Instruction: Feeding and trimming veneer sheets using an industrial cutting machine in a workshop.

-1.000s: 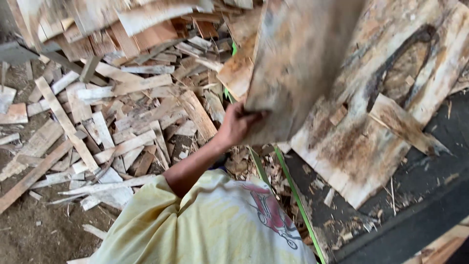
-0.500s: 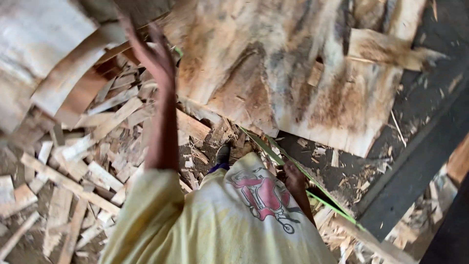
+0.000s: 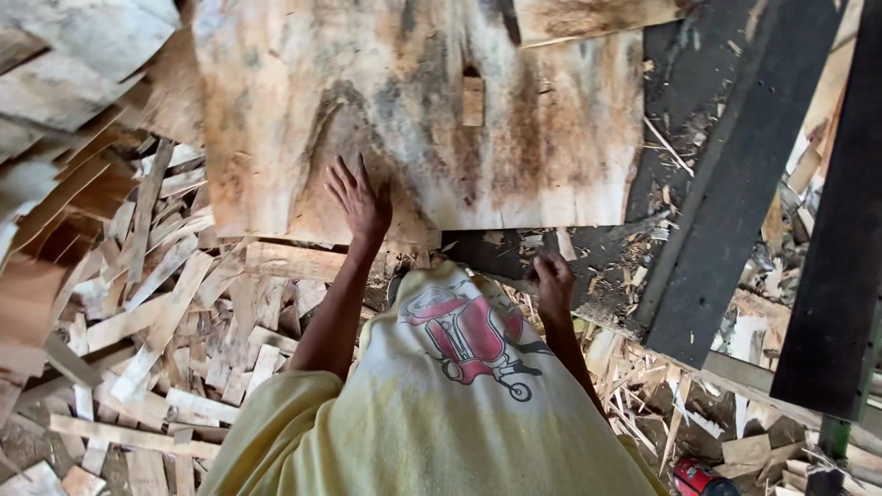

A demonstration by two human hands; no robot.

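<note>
A large, thin, roughly rectangular sheet of pale wood veneer (image 3: pixel 432 119) lies flat, filling the upper middle of the view. Its surface is blotchy, cream-coloured with broad brown and grey stains running along the grain. A small rectangular hole sits near its centre top. Its near edge is fairly straight, with the lower left corner ragged and darker. The sheet's left part rests over a heap of scrap strips, its right part on a dark surface.
</note>
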